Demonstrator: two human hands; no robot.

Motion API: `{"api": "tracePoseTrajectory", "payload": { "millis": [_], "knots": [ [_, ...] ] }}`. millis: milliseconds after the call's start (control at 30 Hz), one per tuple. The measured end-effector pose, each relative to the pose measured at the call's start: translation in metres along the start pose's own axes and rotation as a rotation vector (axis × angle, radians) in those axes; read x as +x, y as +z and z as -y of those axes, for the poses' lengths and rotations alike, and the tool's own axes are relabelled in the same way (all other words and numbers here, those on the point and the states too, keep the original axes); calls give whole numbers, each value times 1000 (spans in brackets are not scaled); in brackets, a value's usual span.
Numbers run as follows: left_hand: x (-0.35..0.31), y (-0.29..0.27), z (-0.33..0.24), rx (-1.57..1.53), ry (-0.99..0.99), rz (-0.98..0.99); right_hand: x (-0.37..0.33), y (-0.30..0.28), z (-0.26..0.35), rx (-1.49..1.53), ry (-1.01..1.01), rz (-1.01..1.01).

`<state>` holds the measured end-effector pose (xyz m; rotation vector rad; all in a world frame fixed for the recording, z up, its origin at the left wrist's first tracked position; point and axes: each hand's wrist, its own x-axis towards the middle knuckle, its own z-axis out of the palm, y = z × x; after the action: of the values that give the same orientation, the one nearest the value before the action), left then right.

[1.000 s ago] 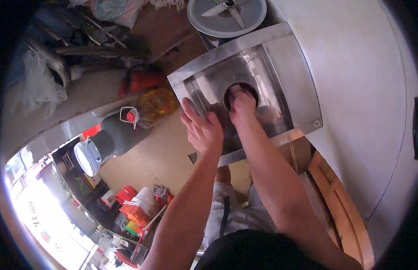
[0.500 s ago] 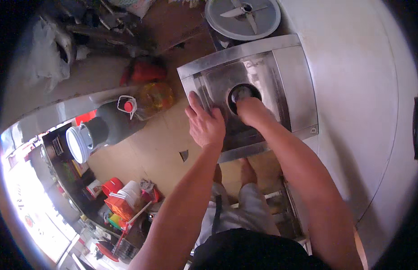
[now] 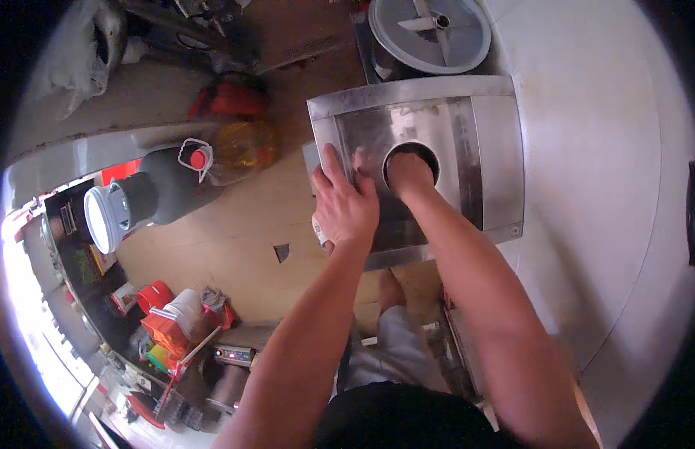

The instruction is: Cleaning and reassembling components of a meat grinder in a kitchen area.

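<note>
In front of me stands a stainless steel box-like machine with a sunken tray top (image 3: 501, 150). A round dark opening (image 3: 431, 162) with a metal rim sits in the middle of the tray. My right hand (image 3: 409, 173) reaches down into this opening; its fingertips are hidden inside, so whether they grip anything does not show. Against the tray's left rim lies my left hand (image 3: 345, 202), fingers spread and partly over the edge, holding nothing.
Behind the machine is a round grey disc (image 3: 407, 46) with blade-like arms. To the left are an oil jug (image 3: 246, 150) with a red cap, a grey container with a white lid (image 3: 104, 218), and red baskets (image 3: 168, 333). A pale wall (image 3: 587, 150) runs along the right.
My right hand has sunk deeper into the opening, and the shiny thing seen by its fingers earlier is out of sight. My left hand stays on the rim. The whole view has shifted slightly.
</note>
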<state>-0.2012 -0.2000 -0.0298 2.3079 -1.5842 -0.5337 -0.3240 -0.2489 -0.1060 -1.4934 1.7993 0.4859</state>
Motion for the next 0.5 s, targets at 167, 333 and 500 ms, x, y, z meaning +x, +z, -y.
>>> {"api": "tracePoseTrajectory", "payload": {
  "millis": [167, 333, 500],
  "knots": [
    [-1, -1, 0, -17, -3, 65, 21, 0, -2, 262, 11, -17],
    [-1, 2, 4, -49, 24, 13, 42, 51, -24, -70, -49, -289],
    [3, -3, 3, -53, 19, 36, 55, 50, -37, -170, -73, -113]
  ]
}}
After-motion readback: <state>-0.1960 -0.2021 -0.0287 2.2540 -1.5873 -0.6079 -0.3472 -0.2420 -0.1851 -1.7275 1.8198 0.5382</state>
